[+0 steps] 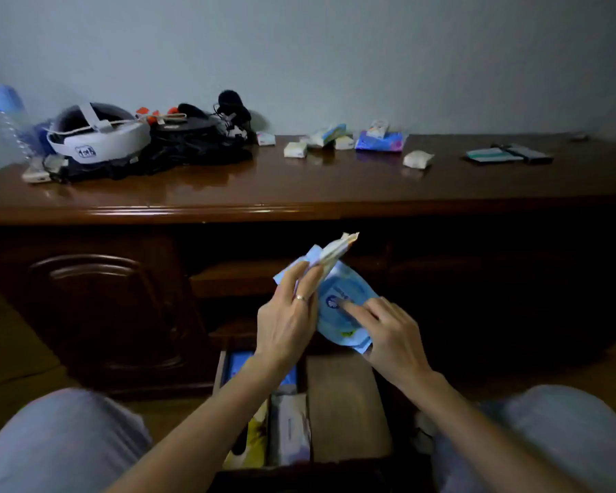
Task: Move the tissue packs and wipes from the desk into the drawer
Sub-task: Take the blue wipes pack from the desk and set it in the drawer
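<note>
Your left hand [288, 316] and right hand [392, 336] both grip a blue wipes pack [345, 307] above the open drawer [345, 403], where other packs [288, 428] lie. Small tissue packs [295, 149] sit on the desk [228, 193], beside a white headset [96, 137] and black cables [192, 147]. The pack's label is too blurry to read.

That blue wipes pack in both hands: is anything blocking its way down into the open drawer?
Nothing visible does. The wipes pack, held by the left hand and right hand, hangs above the open drawer. Packs already fill the drawer's left side, but its right side shows bare wood.
</note>
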Motion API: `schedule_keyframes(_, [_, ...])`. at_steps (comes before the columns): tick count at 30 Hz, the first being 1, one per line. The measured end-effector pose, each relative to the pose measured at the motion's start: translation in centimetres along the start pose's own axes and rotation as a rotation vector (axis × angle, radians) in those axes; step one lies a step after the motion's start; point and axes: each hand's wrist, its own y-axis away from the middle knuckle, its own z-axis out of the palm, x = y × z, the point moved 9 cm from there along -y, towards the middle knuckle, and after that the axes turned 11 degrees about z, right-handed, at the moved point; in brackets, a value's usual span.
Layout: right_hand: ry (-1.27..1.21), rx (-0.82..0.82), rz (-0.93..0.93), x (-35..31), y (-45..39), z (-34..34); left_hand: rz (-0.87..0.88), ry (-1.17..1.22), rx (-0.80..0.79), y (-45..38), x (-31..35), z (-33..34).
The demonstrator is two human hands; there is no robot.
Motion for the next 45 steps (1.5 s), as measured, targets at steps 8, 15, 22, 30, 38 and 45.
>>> schedule_keyframes(8, [0.267, -0.660, 0.467, 5.7, 10.2, 13.8, -0.339, -0.075, -0.498, 16.1, -7.1, 9.4])
schedule_keyframes(15, [0.250, -0.689, 0.281, 5.8, 10.2, 19.2, -0.409, -0.216, -0.747, 21.8, -11.3, 12.9])
schedule_keyframes(22, [0.106, -1.688, 0.519, 6.4, 25.2, 26.8, -0.379, -0.171, -0.883, 25.4, -10.9, 15.8])
schedule_keyframes(30, [0.251, -1.576, 0.238, 6.0, 25.8, 30.9, -0.384, -0.156, -0.898, 27.3, -10.9, 18.5])
schedule_keyframes(38, [0.359, -1.539, 0.451, 8.3, 27.7, 31.3, -0.487, 0.109, -1.075, 31.5, -9.4, 22.5])
schedule_keyframes(45, [0.398, -1.474, 0.459, 8.9, 27.7, 31.3, -0.374, 0.145, -1.262, 33.8, -9.8, 24.5])
